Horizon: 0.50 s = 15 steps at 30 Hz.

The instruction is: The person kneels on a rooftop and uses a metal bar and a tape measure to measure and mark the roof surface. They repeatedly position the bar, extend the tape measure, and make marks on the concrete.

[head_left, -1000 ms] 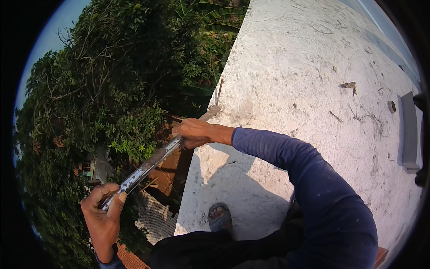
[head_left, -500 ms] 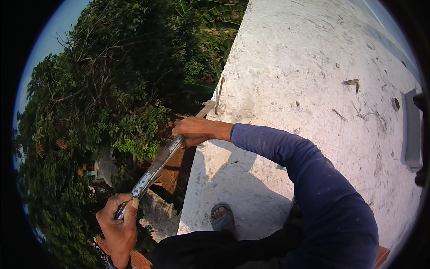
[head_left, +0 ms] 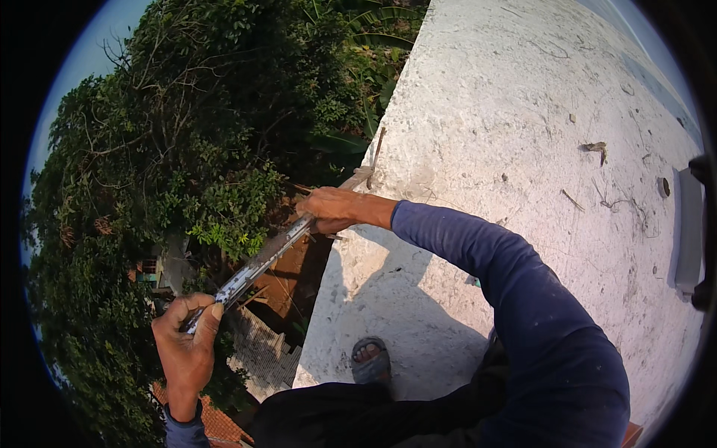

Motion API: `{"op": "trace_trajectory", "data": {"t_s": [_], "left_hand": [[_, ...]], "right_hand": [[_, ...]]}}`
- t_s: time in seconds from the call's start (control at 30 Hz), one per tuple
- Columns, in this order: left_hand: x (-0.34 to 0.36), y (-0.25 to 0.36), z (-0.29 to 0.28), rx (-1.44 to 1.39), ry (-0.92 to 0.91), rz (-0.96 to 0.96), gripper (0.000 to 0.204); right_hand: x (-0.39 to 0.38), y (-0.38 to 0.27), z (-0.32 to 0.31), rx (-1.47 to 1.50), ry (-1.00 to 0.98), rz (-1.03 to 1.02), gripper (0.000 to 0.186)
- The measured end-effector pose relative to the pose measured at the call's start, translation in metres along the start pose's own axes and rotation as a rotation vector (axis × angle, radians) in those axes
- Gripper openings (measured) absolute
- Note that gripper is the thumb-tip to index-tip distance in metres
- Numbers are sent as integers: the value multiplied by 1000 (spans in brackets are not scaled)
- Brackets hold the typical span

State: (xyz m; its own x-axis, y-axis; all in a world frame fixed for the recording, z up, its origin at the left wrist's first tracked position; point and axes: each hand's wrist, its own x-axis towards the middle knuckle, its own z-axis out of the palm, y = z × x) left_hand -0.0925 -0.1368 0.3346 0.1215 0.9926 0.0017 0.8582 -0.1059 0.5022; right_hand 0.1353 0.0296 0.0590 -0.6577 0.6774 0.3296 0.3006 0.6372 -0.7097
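A long, straight pale bar (head_left: 263, 263), spotted and worn like paint-spattered metal, slants out beyond the edge of the pale concrete slab (head_left: 478, 127). My left hand (head_left: 183, 347) is closed on its lower end, thumb laid along the top. My right hand (head_left: 334, 209) reaches across and is closed around the bar farther up, close to the slab's edge. Just past my right hand a piece of wood (head_left: 357, 178) sticks out at the edge; whether it touches the bar is hidden. Beside the wood a thin rusty rod (head_left: 379, 155) stands up.
The slab drops off on my left, above a tiled roof (head_left: 216, 425), a grey roof (head_left: 261, 355) and dense trees (head_left: 149, 187). My sandalled foot (head_left: 370, 361) rests near the edge. Dry debris (head_left: 595, 151) and a grey box-like object (head_left: 688, 231) lie on the right.
My left hand has risen and shifted slightly left with the lower end of the bar, so the bar slopes less steeply. My right hand keeps its hold. The view has shifted a little.
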Motion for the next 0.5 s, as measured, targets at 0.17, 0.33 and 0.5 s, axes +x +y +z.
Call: {"op": "trace_trajectory", "data": {"t_s": [0.17,0.33,0.5], "left_hand": [[-26,-18,16,5,-28,-1,24],[-44,-30,19,9,-205,-45,31],[-23,-23,10,156,-479,56,43]], "right_hand": [[-6,-6,7,-132,-138,-3,26],[-13,-8,15,-51,-153,-34,29],[-19,-3,15,-150,-154,-90,29]]}}
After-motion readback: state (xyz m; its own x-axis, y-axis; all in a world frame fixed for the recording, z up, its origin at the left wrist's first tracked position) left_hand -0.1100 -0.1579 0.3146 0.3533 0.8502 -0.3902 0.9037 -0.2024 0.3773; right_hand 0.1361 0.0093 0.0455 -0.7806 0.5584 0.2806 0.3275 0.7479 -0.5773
